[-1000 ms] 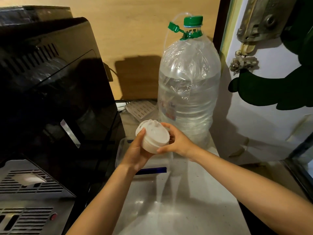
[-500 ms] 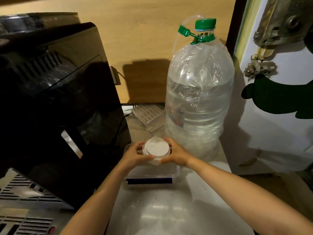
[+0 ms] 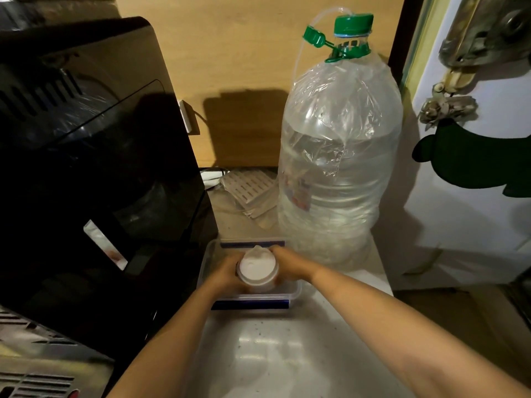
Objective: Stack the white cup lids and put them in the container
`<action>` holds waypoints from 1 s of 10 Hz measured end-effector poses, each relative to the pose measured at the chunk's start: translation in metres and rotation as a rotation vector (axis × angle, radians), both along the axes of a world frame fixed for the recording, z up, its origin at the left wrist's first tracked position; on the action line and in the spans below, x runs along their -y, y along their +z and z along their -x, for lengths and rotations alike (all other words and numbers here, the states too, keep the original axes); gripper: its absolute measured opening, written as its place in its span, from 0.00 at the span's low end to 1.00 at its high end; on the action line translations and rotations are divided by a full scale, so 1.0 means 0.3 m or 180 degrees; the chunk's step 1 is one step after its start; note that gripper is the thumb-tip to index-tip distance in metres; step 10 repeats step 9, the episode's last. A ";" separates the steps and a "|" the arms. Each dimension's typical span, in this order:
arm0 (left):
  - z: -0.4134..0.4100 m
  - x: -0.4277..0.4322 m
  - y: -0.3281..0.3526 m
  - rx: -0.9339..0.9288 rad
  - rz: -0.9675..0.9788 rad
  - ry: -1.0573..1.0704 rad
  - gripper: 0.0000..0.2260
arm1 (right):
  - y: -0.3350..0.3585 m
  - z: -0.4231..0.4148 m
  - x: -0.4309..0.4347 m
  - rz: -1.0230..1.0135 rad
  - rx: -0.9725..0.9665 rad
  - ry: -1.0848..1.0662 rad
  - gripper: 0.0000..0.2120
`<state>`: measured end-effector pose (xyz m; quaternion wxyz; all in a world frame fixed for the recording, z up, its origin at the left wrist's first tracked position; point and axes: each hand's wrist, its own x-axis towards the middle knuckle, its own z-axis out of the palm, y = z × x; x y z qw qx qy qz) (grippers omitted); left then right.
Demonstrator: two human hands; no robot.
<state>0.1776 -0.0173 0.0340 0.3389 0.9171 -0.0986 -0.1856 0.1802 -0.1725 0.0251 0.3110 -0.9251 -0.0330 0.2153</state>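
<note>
Both hands hold a stack of white cup lids (image 3: 257, 268) over the clear container (image 3: 293, 291), low centre of view. Left hand (image 3: 227, 272) wraps the stack from 9 o'clock, right hand (image 3: 288, 264) from 3 o'clock — fingers closed around the sides, palms facing each other. The top lid faces the camera, flat white disc with a small raised spout at its 12 o'clock edge. The stack sits inside the container's outline, roughly centred; whether its bottom touches the floor of the container cannot be told, hands cover it.

The container is rectangular, see-through, with blue clip strips on its near and far edges. It stands on a pale, shiny counter (image 3: 273, 354).

At 1 o'clock from the container, just beside it, a big water bottle (image 3: 339, 168) wrapped in thin plastic film — green cap and a thin tube at the neck. At 9 to 10 o'clock, a black machine (image 3: 94, 168) touching or nearly touching the container's left side. Behind, at 12 o'clock, a slotted grey grille (image 3: 250, 188) lies flat against the wooden wall (image 3: 244, 53).
</note>
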 end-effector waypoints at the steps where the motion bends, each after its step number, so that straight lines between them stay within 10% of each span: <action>1: -0.016 0.005 -0.024 -0.0040 -0.0176 -0.0057 0.30 | -0.016 -0.019 -0.016 0.0297 -0.0145 0.0004 0.19; 6: -0.062 0.031 -0.110 -0.0288 -0.0725 -0.0054 0.24 | 0.010 0.000 -0.075 0.1202 -0.0419 0.0271 0.25; 10: -0.086 0.005 -0.104 -0.0304 -0.0776 0.0065 0.42 | 0.049 0.009 -0.041 0.1027 -0.0274 0.0194 0.27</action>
